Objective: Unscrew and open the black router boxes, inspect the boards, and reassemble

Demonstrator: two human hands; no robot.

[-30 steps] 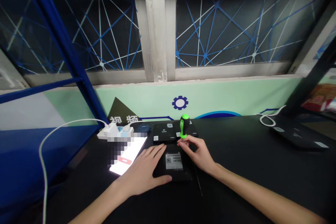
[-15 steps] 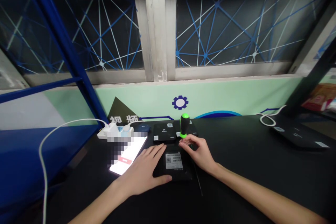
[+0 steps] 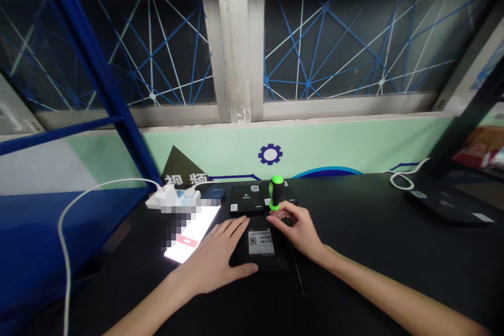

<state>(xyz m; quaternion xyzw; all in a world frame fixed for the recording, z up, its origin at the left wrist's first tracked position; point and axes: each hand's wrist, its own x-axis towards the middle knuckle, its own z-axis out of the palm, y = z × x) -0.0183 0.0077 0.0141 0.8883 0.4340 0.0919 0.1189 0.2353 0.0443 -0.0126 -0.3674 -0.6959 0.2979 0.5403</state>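
left hand (image 3: 214,254), thumb wide, on black, white-labelled device (image 3: 261,243); right hand (image 3: 300,224) pinches upright green-and-black screwdriver (image 3: 276,195) toward table's (image 3: 366,257) far edge.

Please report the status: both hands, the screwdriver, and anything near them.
Left hand resting on labelled black device. Right hand pinching near-upright screwdriver just below its handle. Phone close beside left hand.

left hand (image 3: 218,254): palm down, fingers extended forward, thumb splayed rightward | right hand (image 3: 301,228): fingers curled, thumb and fingertips pinching | left forearm (image 3: 153,302), right forearm (image 3: 378,286): bare, angled inward
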